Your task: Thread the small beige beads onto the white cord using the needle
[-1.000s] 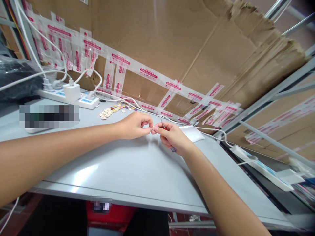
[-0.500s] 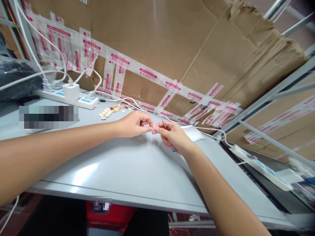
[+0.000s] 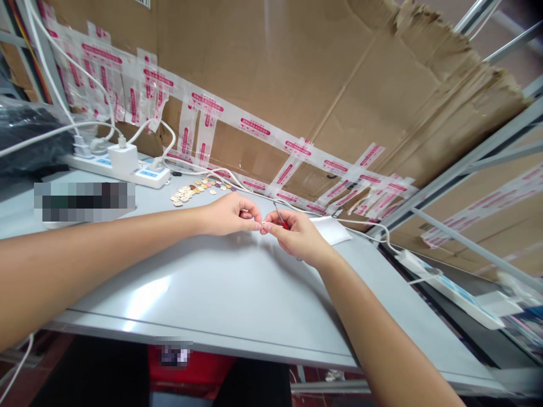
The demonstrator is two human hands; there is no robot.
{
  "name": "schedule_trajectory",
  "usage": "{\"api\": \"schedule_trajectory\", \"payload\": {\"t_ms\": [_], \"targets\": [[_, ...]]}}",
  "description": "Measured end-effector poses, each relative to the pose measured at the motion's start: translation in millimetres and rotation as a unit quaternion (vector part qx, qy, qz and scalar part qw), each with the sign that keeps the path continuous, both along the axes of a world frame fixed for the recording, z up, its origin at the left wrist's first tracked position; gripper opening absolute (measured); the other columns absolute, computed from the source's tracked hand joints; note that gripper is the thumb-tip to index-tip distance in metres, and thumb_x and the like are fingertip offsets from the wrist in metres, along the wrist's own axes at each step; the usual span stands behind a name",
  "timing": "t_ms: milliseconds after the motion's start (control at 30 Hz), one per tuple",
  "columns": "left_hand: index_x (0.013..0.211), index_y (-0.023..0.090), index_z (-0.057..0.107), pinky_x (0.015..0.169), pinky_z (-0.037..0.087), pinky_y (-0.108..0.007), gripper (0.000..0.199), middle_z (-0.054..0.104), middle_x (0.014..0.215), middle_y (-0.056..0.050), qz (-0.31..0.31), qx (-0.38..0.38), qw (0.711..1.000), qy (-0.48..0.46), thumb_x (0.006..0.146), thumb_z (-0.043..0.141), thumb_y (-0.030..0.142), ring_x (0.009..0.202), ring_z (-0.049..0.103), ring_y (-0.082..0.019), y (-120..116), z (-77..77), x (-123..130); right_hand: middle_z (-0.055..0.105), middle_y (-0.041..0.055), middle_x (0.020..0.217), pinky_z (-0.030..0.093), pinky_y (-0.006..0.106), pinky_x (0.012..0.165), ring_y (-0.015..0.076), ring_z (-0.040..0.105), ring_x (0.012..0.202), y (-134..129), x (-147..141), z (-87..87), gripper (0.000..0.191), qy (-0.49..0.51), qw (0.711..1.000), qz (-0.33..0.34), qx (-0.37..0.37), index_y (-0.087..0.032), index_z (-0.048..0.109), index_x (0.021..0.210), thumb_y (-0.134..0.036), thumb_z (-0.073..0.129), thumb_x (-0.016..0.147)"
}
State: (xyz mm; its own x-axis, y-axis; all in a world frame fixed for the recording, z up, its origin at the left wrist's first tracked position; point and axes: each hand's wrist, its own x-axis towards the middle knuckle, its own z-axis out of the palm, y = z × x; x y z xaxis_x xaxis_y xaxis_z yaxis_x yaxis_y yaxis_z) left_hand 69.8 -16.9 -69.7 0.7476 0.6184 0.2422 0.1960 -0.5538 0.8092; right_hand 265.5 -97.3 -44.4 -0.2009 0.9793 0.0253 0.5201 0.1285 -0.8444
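Above the middle of the grey table, my left hand and my right hand meet fingertip to fingertip. Between their pinched thumbs and forefingers is a tiny pale piece, too small to name. My right hand also holds a thin tool with a red part, its narrow metal tip pointing up and back; its other end shows a little below the palm. Beyond my left hand lie several small cream, yellow and brown pieces spread on the table.
A white power strip with plugs and cables stands at the back left, near a blurred-out object. White sheets lie right of my right hand. A taped cardboard wall closes the back. Another power strip is at the right.
Both hands have shifted slightly left. My right hand has turned a little, so the tool's lower end shows less and its red part shows more.
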Motion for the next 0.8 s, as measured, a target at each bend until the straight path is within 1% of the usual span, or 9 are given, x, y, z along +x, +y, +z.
{"api": "schedule_trajectory", "payload": {"t_ms": [133, 267, 433, 533, 700, 800], "targets": [[0.083, 0.018, 0.070, 0.048, 0.022, -0.023, 0.028, 0.032, 0.058, 0.006, -0.014, -0.013, 1.000, 0.002, 0.078, 0.068, 0.046, 0.051, 0.028, -0.008, 2.1, -1.1, -1.4, 0.036, -0.0088, 0.049, 0.021, 0.021, 0.042, 0.0054, 0.027, 0.042, -0.3, 0.7, 0.3, 0.022, -0.015, 1.000, 0.021, 0.012, -0.019, 0.061, 0.081, -0.040, 0.065, 0.085], [0.083, 0.019, 0.072, 0.049, 0.025, -0.023, 0.024, 0.036, 0.060, 0.005, -0.033, -0.012, 0.999, 0.015, 0.077, 0.069, 0.042, 0.053, 0.032, -0.008, 3.1, -0.3, -3.8, 0.034, -0.0097, 0.048, 0.021, 0.020, 0.041, 0.0049, 0.026, 0.041, -1.9, 2.4, 2.1, 0.021, -0.014, 0.999, 0.038, -0.016, -0.019, 0.061, 0.083, -0.040, 0.064, 0.086], [0.085, 0.019, 0.072, 0.050, 0.026, -0.023, 0.022, 0.039, 0.062, 0.005, -0.079, -0.016, 0.996, 0.045, 0.078, 0.068, 0.040, 0.054, 0.034, -0.009, 3.5, 1.2, -6.7, 0.038, -0.0089, 0.048, 0.021, 0.020, 0.039, 0.0053, 0.029, 0.040, -1.9, 6.7, 4.4, 0.025, -0.030, 0.995, 0.060, -0.075, -0.017, 0.063, 0.085, -0.043, 0.064, 0.086], [0.086, 0.019, 0.072, 0.051, 0.027, -0.023, 0.022, 0.039, 0.062, 0.005, -0.097, -0.031, 0.993, 0.053, 0.079, 0.068, 0.039, 0.054, 0.035, -0.009, 3.5, 1.6, -7.0, 0.041, -0.0086, 0.048, 0.021, 0.019, 0.038, 0.0048, 0.029, 0.040, -1.8, 8.6, 5.1, 0.027, -0.033, 0.992, 0.079, -0.087, -0.017, 0.063, 0.085, -0.043, 0.064, 0.086], [0.088, 0.021, 0.073, 0.051, 0.027, -0.024, 0.024, 0.038, 0.061, 0.005, -0.111, -0.055, 0.991, 0.058, 0.078, 0.070, 0.042, 0.054, 0.035, -0.009, 3.7, 0.5, -7.4, 0.053, -0.0054, 0.057, 0.022, 0.019, 0.037, 0.0036, 0.032, 0.040, -2.2, 8.7, 5.4, 0.030, -0.027, 0.990, 0.100, -0.098, -0.016, 0.063, 0.085, -0.046, 0.066, 0.084], [0.087, 0.021, 0.072, 0.051, 0.029, -0.024, 0.025, 0.040, 0.061, 0.005, -0.115, -0.071, 0.989, 0.056, 0.078, 0.070, 0.043, 0.054, 0.037, -0.010, 3.9, -0.4, -7.6, 0.049, -0.0072, 0.051, 0.021, 0.019, 0.036, 0.0041, 0.031, 0.038, -2.2, 8.5, 4.7, 0.029, -0.018, 0.988, 0.105, -0.110, -0.016, 0.062, 0.086, -0.045, 0.067, 0.084]]}}
